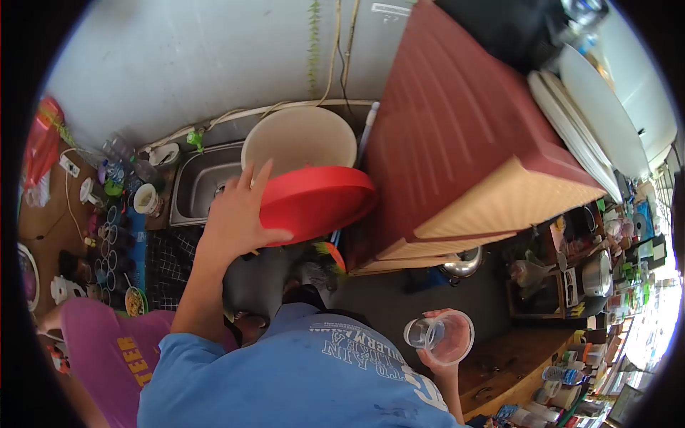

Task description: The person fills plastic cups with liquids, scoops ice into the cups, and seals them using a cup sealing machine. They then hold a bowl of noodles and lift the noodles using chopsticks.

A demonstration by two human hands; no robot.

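My left hand [239, 214] grips a round red lid [317, 203] by its edge, thumb on one face and fingers over the rim. The lid is tilted in front of a large cream bucket [300, 135] and covers its lower part. What is inside the bucket cannot be made out. Low on the right, my right hand [439, 360] is wrapped round a clear plastic cup [454, 339] with a wide rim. A smaller clear round part overlaps it on the left; whether that is a separate cup, I cannot tell.
A steel sink [203, 185] is left of the bucket. A tall maroon cabinet [464, 121] stands close on the right, with white plates [571, 125] on top. Another person in a purple shirt [118, 357] is near, at left. Several cups [107, 253] stand there. A kettle [464, 264] lies beyond the cabinet.
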